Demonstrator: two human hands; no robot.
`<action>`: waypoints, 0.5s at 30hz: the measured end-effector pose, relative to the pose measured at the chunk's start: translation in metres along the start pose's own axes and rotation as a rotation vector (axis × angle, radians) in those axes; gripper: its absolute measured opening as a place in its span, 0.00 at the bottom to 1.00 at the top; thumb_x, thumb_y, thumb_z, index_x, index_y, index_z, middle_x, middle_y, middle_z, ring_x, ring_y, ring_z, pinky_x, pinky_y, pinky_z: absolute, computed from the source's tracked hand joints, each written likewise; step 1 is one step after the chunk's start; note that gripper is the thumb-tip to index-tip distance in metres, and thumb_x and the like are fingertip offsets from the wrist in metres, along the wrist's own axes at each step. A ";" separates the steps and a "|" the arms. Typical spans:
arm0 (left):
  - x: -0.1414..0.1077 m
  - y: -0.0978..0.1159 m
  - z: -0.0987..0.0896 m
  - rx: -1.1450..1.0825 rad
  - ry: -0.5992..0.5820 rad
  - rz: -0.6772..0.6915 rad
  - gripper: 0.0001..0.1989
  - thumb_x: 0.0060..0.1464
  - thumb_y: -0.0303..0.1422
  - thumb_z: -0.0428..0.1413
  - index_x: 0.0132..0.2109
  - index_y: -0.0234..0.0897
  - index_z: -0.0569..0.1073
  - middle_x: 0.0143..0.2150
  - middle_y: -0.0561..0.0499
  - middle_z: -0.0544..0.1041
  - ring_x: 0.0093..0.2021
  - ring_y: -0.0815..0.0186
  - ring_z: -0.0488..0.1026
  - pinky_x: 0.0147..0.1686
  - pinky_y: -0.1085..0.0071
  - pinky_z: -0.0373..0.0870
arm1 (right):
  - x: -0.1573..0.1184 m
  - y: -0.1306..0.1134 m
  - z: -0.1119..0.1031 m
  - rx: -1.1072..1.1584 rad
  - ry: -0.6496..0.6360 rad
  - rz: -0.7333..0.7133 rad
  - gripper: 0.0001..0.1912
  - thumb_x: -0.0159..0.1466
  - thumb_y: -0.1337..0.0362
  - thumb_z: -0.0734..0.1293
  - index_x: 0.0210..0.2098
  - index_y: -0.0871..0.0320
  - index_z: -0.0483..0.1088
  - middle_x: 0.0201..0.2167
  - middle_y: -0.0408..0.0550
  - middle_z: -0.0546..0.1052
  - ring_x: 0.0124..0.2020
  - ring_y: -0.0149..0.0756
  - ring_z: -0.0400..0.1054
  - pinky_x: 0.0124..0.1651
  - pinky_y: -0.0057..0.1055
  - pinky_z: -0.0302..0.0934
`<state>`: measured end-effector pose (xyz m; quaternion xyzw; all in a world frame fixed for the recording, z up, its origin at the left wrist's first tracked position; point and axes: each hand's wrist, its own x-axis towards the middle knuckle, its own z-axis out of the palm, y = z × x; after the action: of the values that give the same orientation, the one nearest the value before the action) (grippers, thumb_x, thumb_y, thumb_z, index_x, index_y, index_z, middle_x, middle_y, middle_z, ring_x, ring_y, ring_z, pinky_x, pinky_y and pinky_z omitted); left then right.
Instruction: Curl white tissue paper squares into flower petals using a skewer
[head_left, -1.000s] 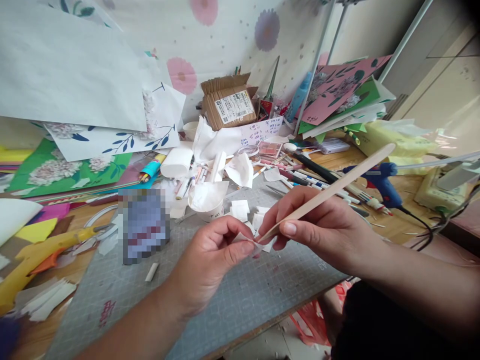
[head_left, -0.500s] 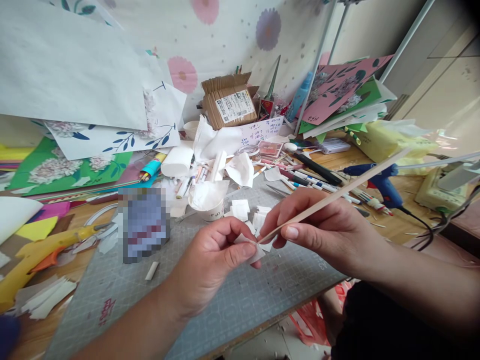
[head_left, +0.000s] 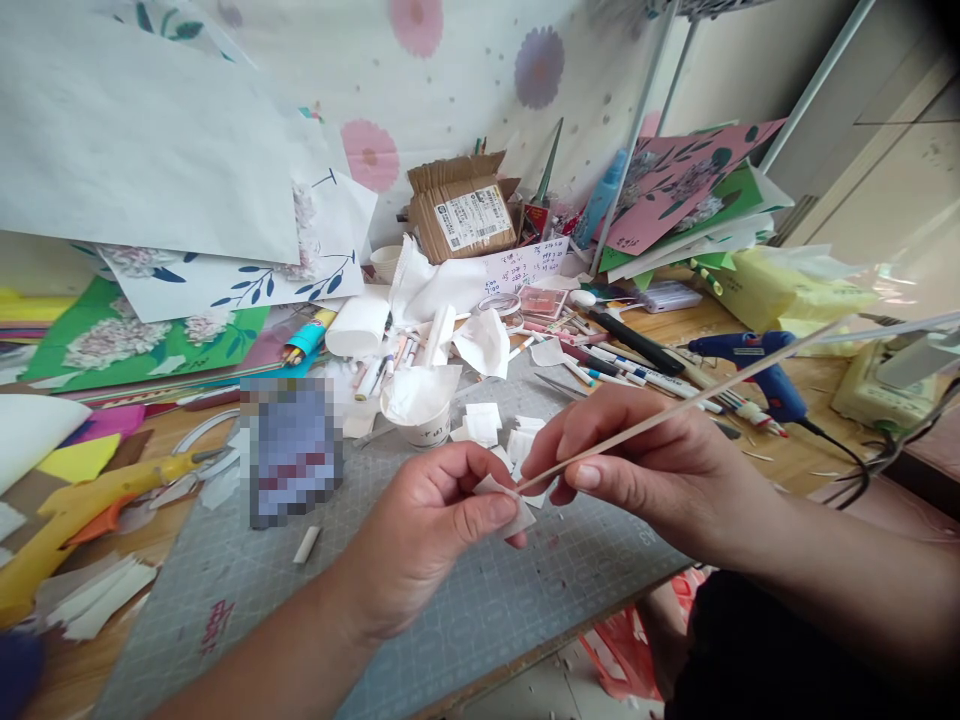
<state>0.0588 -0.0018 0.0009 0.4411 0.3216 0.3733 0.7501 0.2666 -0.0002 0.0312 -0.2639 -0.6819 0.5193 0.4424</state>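
Between thumb and fingers, my left hand (head_left: 442, 525) pinches a small piece of white paper (head_left: 517, 512) above the grey cutting mat (head_left: 457, 640). My right hand (head_left: 637, 460) is closed on a thin pale wooden stick (head_left: 690, 403). Its lower tip meets the paper at my left fingertips, and the long end slants up to the right. Just behind my hands lie several small white paper squares (head_left: 482, 422) on the mat. A paper cup (head_left: 420, 415) lined with white sheet stands behind my left hand.
A yellow hot glue gun (head_left: 82, 510) lies at the left and a blue glue gun (head_left: 757, 365) at the right. Pens and markers (head_left: 630, 365) crowd the back right. A cardboard box (head_left: 465, 210) stands behind them. Flower pictures (head_left: 157, 335) lean at the left.
The far end of the stick has dipped slightly and swung a little to the right. Both hands keep their grips, with the stick's tip still at the paper.
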 end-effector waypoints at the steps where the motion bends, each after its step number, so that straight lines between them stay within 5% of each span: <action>1: 0.000 0.000 0.000 -0.002 -0.002 -0.004 0.07 0.48 0.31 0.66 0.32 0.36 0.75 0.28 0.54 0.76 0.31 0.67 0.73 0.33 0.72 0.68 | 0.000 0.000 0.000 0.001 0.003 0.005 0.03 0.64 0.67 0.69 0.36 0.58 0.70 0.33 0.48 0.79 0.33 0.33 0.75 0.34 0.27 0.68; 15: 0.000 0.001 0.001 -0.016 0.001 -0.027 0.08 0.47 0.31 0.66 0.31 0.35 0.75 0.27 0.54 0.74 0.29 0.68 0.74 0.33 0.71 0.69 | -0.002 -0.001 0.001 0.005 -0.014 -0.028 0.03 0.64 0.70 0.68 0.36 0.57 0.70 0.34 0.47 0.79 0.35 0.33 0.75 0.37 0.29 0.71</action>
<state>0.0592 -0.0017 0.0016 0.4307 0.3249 0.3657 0.7584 0.2671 -0.0027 0.0309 -0.2495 -0.6874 0.5164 0.4456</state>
